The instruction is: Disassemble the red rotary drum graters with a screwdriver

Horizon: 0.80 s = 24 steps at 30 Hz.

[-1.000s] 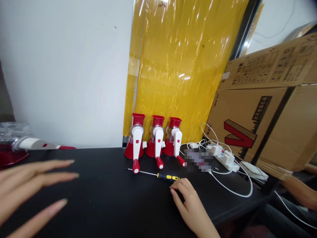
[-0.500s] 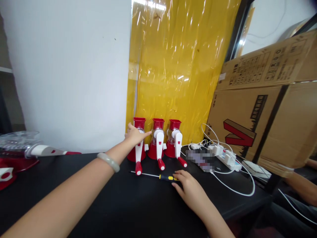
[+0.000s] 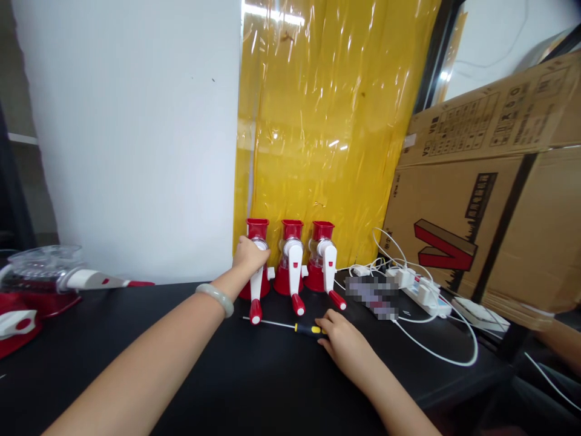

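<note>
Three red and white rotary graters stand in a row at the back of the black table, their cranks facing me. My left hand (image 3: 250, 254) is closed around the middle of the leftmost grater (image 3: 257, 227), hiding part of its body. The middle grater (image 3: 295, 260) and the right grater (image 3: 327, 260) stand untouched beside it. A screwdriver (image 3: 305, 329) lies flat in front of them, its tip pointing left below the leftmost crank. My right hand (image 3: 338, 336) has its fingers closed on the end of the black and yellow handle.
At the left lies another red and white appliance with a clear drum (image 3: 43, 272). A blurred-out phone-like object (image 3: 372, 295), white cables and a power strip (image 3: 431, 303) sit at the right. Large cardboard boxes (image 3: 499, 206) rise behind them, near another person's arm (image 3: 563, 345).
My left hand, open with thumb spread before, has closed onto the leftmost grater. The right hand's fingers have drawn in on the screwdriver handle. The view has shifted slightly.
</note>
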Each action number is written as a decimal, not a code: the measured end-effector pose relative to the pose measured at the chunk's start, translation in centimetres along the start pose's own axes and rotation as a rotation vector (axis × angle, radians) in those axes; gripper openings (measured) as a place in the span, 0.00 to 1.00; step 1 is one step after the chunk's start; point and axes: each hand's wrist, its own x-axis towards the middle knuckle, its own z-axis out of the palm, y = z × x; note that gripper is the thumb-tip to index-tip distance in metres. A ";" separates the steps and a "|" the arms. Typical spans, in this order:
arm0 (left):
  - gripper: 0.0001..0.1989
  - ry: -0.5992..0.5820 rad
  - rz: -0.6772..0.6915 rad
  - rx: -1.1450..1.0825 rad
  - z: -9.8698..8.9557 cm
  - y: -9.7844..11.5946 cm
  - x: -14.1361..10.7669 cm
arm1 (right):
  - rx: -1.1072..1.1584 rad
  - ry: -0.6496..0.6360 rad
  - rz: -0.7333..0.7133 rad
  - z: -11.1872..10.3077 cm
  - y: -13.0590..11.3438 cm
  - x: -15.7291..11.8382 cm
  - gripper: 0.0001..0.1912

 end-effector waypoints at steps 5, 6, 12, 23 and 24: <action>0.40 -0.033 0.017 0.051 0.0 0.0 0.4 | 0.036 0.010 0.016 0.1 0.7 -0.6 0.16; 0.42 -0.036 0.025 0.063 -0.1 0.0 0.6 | 0.037 0.017 0.020 0.0 1.0 -0.9 0.16; 0.33 -0.049 0.108 0.145 -1.3 -0.8 1.5 | 0.055 0.065 0.067 -0.3 3.9 -3.3 0.16; 0.22 -0.166 0.263 0.090 -5.2 -3.9 3.5 | 0.086 0.117 0.083 0.9 8.8 -5.0 0.15; 0.23 -0.181 0.280 0.064 -5.8 -4.4 3.5 | 0.078 0.116 0.080 0.9 9.0 -4.7 0.16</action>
